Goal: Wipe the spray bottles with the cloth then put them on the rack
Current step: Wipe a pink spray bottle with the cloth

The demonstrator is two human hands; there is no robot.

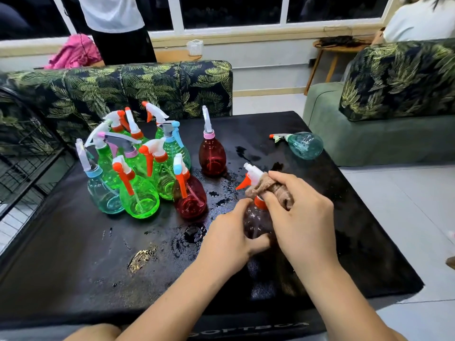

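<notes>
Head camera, looking down on a black-covered bench (73,254): a person wiped a clear reddish plastic spray bottle (256,221), white-headed with an orange trigger, just right of the frame's centre. The left hand (231,232) was curled round the bottle's body, holding it upright, though whether its base touched the bench could not be told. The right hand (302,212) pinched a brown terry cloth (280,191) against the orange collar and neck.

Left of centre stood a tight cluster of green, blue and red spray bottles (138,173). A dark red bottle with a pink collar (212,153) stood near them but apart. A teal bottle (304,145) lay on its side well apart, toward the upper right of the bench. Water beads and small puddles (192,235) glistened on the cover near the hands.

A black wire rack (22,148) showed at the left edge of the frame, and none of the bottles in view stood on it. By that measure the job appeared to be in its early stages: one bottle mid-wipe, the rest waiting on the bench, every placement yet to come. Which of the waiting bottles had been wiped could not be told.
</notes>
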